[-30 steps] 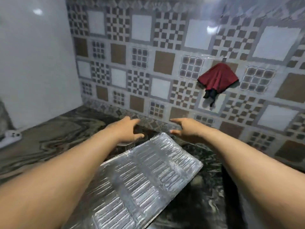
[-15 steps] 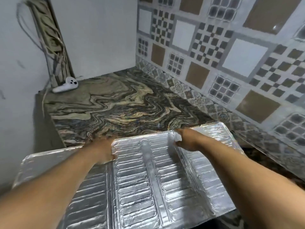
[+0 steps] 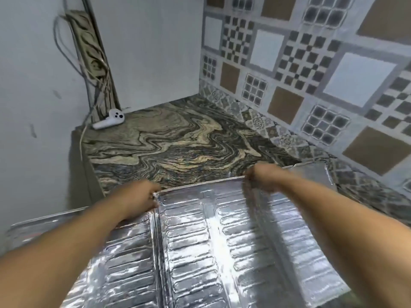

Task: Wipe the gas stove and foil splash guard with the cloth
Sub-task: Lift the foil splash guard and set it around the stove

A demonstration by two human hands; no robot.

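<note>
Silver embossed foil splash guard [image 3: 200,252] now lies spread across the near counter, its far edge pinched by your left hand [image 3: 142,198] and right hand [image 3: 260,177], fingers curled over the rim. You've swung it left since a second ago. Beyond your fingertips, marbled countertop [image 3: 169,141]; no cloth visible, so wiping hasn't started.

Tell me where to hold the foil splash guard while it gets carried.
Probably its far top edge, from the near side, as the left hand and right hand do now: the foil splash guard is thin and hinged in panels, so two spaced grips near the folds should stop it flopping.
</note>
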